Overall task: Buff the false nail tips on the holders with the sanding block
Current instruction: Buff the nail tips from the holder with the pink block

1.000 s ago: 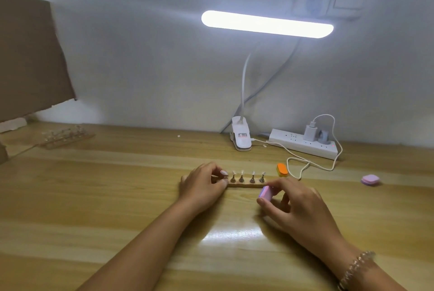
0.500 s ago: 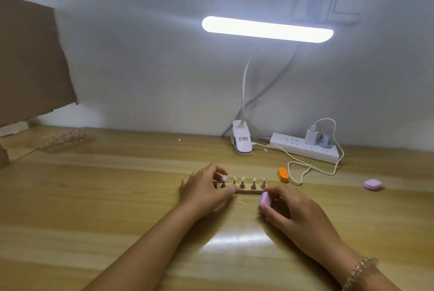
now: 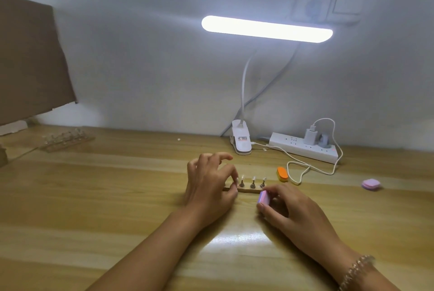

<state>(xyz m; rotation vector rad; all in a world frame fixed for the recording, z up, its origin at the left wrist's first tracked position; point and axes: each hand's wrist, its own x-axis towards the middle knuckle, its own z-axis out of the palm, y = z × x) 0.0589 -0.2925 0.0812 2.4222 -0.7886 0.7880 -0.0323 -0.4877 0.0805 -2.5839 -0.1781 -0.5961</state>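
On the wooden counter (image 3: pixel 94 196), three nail tips (image 3: pixel 253 178) are visible; the left hand (image 3: pixel 209 187) grip is pinched on a holder (image 3: pixel 234 181), and the pink sanding block (image 3: pixel 262 197) is gripped by the right hand (image 3: pixel 288 211).

Wooden table (image 3: pixel 94 196), nail stand (image 3: pixel 244 189), power strip (image 3: pixel 305 148)

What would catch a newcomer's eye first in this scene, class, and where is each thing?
The glowing lamp bar dominates, high against the wall at centre right. Below it, mid-table, the left hand pinches one nail holder on the wooden strip, while the right hand grips a pink sanding block at the strip's right end. An orange block lies just behind.
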